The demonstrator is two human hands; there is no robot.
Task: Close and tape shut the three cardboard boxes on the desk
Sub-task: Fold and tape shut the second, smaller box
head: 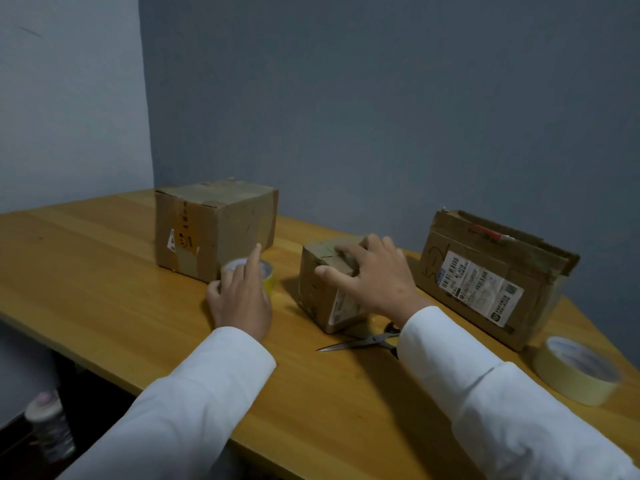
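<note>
Small box point(332, 285) flaps are pressed shut by flat right hand point(374, 278) for taping while yellow tape roll point(265, 277) is gripped by left hand point(240, 299).

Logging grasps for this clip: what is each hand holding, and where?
Left hand holds the yellow tape roll by its rim; right hand presses the small box top.
</note>
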